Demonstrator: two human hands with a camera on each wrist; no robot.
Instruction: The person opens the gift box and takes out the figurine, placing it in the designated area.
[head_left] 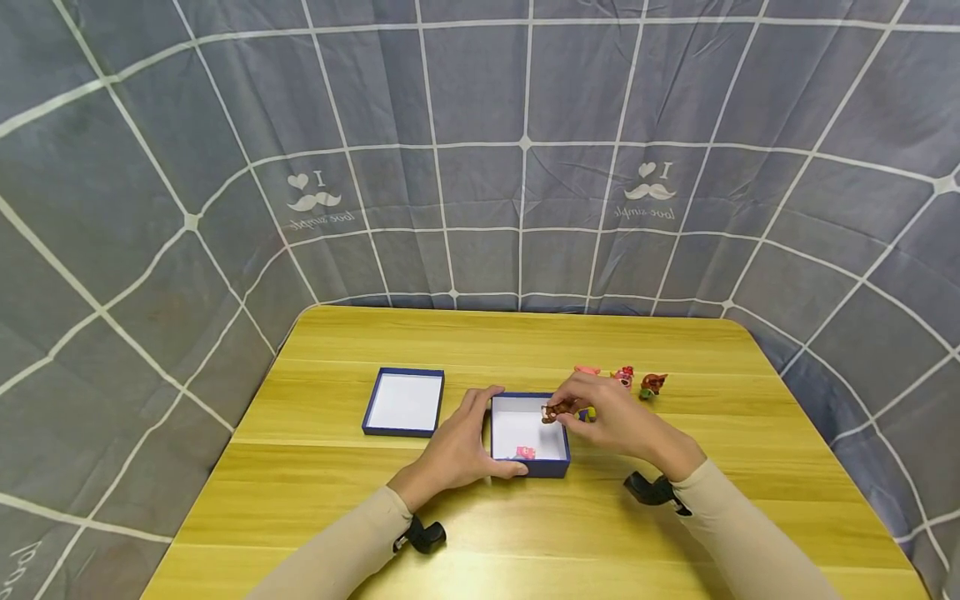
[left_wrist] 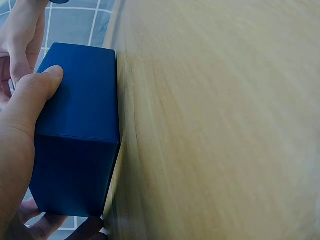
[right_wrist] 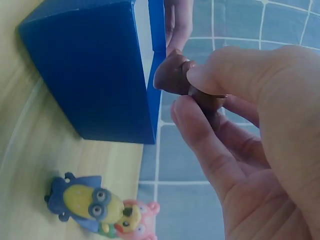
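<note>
An open dark blue box (head_left: 547, 469) with a white inside stands on the table. My left hand (head_left: 459, 440) grips it from the left side, thumb along the near wall (left_wrist: 75, 95) and fingers round toward the far corner. Inside, by the near wall, lies a small pink figurine (head_left: 525, 452). With thumb and fingertips, my right hand (head_left: 606, 414) pinches a small brown toy figurine (right_wrist: 175, 72) above the right part of the box. The fingers cover part of the figurine.
A yellow Minion figurine (right_wrist: 85, 200) in blue stands right of the box. Behind the right hand are a pink figurine (head_left: 587, 369), a pink-and-red one (head_left: 623, 377) and a brown-and-green one (head_left: 652, 386). The shallow blue lid (head_left: 407, 402) lies to the left, white inside up.
</note>
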